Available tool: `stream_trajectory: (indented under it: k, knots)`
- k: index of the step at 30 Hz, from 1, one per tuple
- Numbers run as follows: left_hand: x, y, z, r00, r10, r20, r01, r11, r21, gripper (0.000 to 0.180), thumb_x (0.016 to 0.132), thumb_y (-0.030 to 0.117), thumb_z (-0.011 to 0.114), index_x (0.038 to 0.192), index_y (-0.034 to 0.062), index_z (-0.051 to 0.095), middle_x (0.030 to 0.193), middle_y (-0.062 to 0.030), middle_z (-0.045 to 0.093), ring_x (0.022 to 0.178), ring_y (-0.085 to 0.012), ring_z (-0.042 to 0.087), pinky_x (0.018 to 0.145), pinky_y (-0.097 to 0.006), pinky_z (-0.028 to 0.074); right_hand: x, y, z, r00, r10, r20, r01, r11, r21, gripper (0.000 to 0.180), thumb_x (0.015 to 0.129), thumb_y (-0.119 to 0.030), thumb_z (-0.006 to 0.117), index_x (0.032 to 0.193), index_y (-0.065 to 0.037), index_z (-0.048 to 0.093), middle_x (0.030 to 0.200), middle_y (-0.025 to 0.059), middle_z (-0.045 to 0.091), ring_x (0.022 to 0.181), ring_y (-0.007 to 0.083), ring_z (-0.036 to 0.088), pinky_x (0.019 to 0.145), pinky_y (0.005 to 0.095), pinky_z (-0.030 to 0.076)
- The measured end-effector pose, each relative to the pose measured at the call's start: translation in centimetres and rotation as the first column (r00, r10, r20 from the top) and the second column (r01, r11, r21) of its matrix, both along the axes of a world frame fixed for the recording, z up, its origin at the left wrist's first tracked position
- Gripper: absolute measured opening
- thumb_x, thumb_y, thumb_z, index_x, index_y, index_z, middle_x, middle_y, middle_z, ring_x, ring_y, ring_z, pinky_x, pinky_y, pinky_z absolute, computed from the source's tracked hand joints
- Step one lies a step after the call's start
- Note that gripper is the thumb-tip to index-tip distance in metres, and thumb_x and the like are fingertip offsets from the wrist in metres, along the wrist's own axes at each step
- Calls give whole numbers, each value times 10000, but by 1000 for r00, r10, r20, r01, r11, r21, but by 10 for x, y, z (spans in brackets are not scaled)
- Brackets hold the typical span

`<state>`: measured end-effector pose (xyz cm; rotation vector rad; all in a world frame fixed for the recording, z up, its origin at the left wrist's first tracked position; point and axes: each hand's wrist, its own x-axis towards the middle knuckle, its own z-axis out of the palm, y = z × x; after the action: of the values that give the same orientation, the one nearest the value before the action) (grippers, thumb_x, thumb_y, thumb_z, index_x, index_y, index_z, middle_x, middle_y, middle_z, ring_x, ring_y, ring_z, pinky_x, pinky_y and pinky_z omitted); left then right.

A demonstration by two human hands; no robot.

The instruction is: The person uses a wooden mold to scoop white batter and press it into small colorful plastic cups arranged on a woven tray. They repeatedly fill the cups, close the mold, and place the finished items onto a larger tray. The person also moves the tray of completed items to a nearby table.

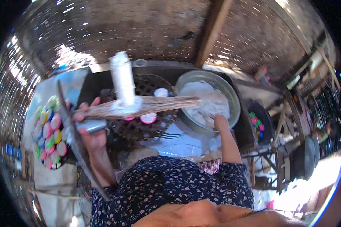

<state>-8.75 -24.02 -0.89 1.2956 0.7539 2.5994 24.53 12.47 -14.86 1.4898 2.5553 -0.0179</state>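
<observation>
My left hand (pixel 93 138) is closed at the left end of a long, rough wooden board (pixel 161 106). A white cylinder (pixel 123 81) stands on this board in a smear of white paste, tilted slightly. A smooth grey piece (pixel 93 125) shows at my left palm; its kind is unclear. A dark curved strip (pixel 77 142) crosses in front of my left forearm. My right hand (pixel 219 123) is over a wide metal basin (pixel 235 99), its fingers closed at the white mass (pixel 202 90) inside. What they hold, if anything, is too blurred to name.
Below the board is a dark perforated round tray (pixel 144 81) with a few white-topped discs. Many coloured, white-topped discs (pixel 49 132) are piled at left. A dark bowl (pixel 267 125) with coloured pieces stands at right. A wooden post (pixel 214 32) rises behind.
</observation>
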Motion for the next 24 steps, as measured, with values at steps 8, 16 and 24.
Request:
stream_trajectory:
  k: [8, 16, 24]
  knots:
    - [-9, -8, -16, 995, 101, 18, -101, 994, -42, 454, 767, 518, 628, 991, 141, 508, 1111, -59, 397, 1173, -270, 404, 1045, -531, 294, 51, 30, 81, 993, 113, 25, -114, 993, 28, 176, 798, -196, 534, 906, -80, 611, 851, 158, 640, 827, 334, 624, 710, 451, 491]
    - [7, 7, 3, 996, -62, 66, 69, 990, -123, 549, 718, 581, 616, 1057, 172, 479, 1128, -60, 378, 1185, -361, 431, 1003, -526, 353, 54, 71, 76, 954, 203, 219, -231, 967, 110, 168, 772, -131, 540, 924, -113, 610, 817, 104, 649, 799, 282, 643, 657, 417, 502]
    - [16, 11, 22, 1000, -6, 0, 6, 983, -182, 645, 637, 619, 652, 1091, 191, 491, 1111, -55, 398, 1082, -382, 519, 1051, -514, 299, 39, 109, 21, 913, 368, 178, -388, 917, 91, 229, 732, -156, 565, 953, -130, 618, 792, 109, 643, 769, 284, 636, 653, 416, 498]
